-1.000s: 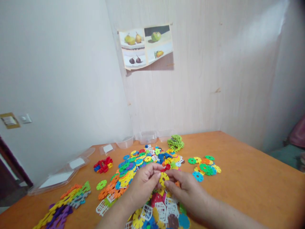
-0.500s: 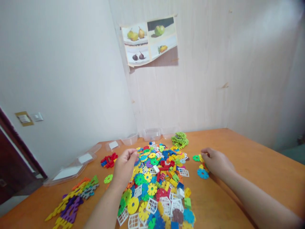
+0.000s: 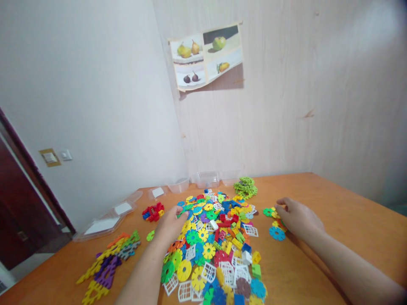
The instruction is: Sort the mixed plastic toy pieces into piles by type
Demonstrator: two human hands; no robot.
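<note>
My left hand (image 3: 171, 223) is over the upper left edge of a big mixed pile of plastic pieces. Its thumb and forefinger are apart, with nothing visible between them. Nearby in the pile lie notched flower-like discs, such as a green disc (image 3: 192, 237) and a yellow disc (image 3: 203, 234). On the right, my right hand (image 3: 300, 219) rests low by a small group of discs. Its fingers are curled in and closed; what they hold, if anything, is hidden. Beside them show a green disc (image 3: 268, 212) and a blue disc (image 3: 277, 233), with yellow and orange pieces partly covered.
A heap of light green pieces (image 3: 245, 188) stands behind the pile. Red building bricks (image 3: 153, 212) are grouped at left, and interlocking strips (image 3: 106, 269) lie nearer me. Clear plastic tubs (image 3: 208, 179) and lids (image 3: 101, 226) line the wall side of the wooden table (image 3: 343, 212).
The whole view has shifted slightly, so things appear further right. My left hand has come down a little toward the pile and its fingers have parted. My right hand stays by the discs.
</note>
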